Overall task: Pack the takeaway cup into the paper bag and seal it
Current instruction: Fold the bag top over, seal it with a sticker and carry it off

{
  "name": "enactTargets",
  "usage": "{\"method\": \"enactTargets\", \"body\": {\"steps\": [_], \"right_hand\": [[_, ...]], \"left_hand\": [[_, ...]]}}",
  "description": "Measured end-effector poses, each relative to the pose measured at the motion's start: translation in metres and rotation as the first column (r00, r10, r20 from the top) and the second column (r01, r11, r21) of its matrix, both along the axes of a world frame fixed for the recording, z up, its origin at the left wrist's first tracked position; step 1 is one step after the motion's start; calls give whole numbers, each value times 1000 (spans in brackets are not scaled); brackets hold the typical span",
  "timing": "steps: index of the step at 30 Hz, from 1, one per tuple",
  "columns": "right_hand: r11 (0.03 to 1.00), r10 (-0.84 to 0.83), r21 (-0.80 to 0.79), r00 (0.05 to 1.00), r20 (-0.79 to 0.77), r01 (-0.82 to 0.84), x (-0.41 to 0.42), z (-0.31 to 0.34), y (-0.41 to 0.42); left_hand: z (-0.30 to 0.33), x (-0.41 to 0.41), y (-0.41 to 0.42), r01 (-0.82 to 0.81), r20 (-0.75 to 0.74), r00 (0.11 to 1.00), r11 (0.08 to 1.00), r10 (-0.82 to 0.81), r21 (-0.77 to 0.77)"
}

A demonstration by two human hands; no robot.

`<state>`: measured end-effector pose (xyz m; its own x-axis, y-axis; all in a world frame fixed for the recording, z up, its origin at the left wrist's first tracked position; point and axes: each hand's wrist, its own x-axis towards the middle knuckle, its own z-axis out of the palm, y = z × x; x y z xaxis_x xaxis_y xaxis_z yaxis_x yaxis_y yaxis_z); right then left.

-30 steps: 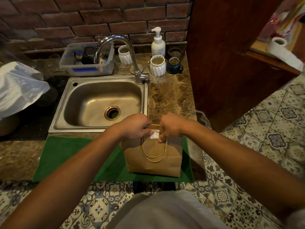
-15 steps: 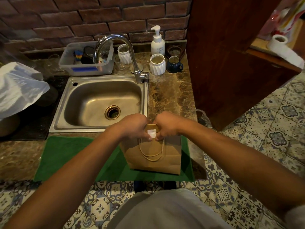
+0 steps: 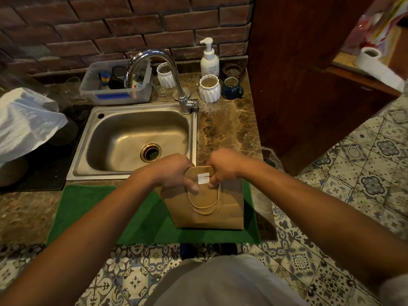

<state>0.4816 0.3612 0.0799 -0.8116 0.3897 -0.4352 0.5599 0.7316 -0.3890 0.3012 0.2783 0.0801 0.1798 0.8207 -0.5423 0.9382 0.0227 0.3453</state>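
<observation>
A brown paper bag (image 3: 229,206) stands upright on a green mat (image 3: 106,213) at the counter's front edge. Its top is folded over toward me, and a small white sticker (image 3: 203,178) sits across the fold. The twine handles hang down the front face. My left hand (image 3: 174,173) grips the folded top from the left, thumb on the front near the sticker. My right hand (image 3: 223,165) grips the top from the right, fingertips beside the sticker. The takeaway cup is not visible; the bag hides its inside.
A steel sink (image 3: 136,140) with a tall tap (image 3: 154,71) lies behind the bag. White ribbed cups (image 3: 209,88), a blue mug (image 3: 231,88), a soap pump bottle (image 3: 209,58) and a plastic tub (image 3: 117,85) stand at the back. A wooden cabinet (image 3: 309,74) rises on the right. A white plastic bag (image 3: 24,122) lies left.
Both hands stay on the bag's folded top. The fingers have shifted apart a little, so the white sticker shows more fully. The bag has not moved.
</observation>
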Motion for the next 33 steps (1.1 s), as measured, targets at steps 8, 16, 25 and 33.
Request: {"method": "enactTargets", "body": {"steps": [8,16,25,33], "right_hand": [[982,-114,-165,982,-152,88,42,-6,28],[979,-148,-171,969,-200,114,51,-17,26],[999,-36,-23,955,-294,30,36,-6,19],[996,-84,-20,946,-312,82,56,-2,28]], "left_hand": [[2,-32,-28,-212,280,944,972,176,103],[-9,-36,-43,-301,341,914,930,219,210],[0,-22,-39,-291,356,914,926,195,242],[-1,-34,-43,-335,304,919,905,252,262]]}}
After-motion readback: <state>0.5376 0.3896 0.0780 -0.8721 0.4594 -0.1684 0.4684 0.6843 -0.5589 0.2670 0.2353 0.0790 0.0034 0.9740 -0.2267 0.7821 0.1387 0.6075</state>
